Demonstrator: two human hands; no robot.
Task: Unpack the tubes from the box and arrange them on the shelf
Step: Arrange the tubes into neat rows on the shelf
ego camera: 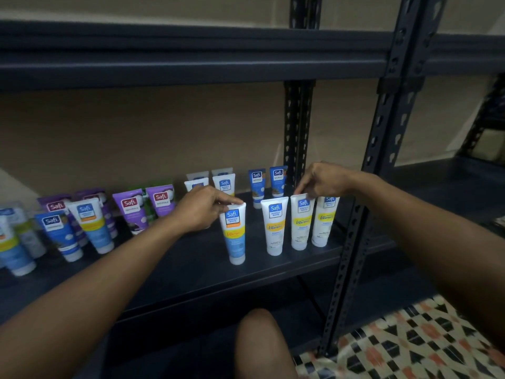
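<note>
The person reaches both arms to the dark shelf (191,266). The left hand (202,209) pinches the top edge of a blue tube (235,233), which stands cap-down near the shelf's front. The right hand (322,181) has its fingertips closed on the top of a white tube (300,222), upright on its cap. That tube stands between two like it: one white tube (274,227) to its left, apart from it, and another (325,222) just beside it on the right. Behind them stand two dark blue tubes (257,187) near the back. Purple tubes (161,201) and more blue ones (93,225) fill the shelf's left part. A knee (259,343) shows below, and a patterned mat (410,343) lies on the floor at right.
</note>
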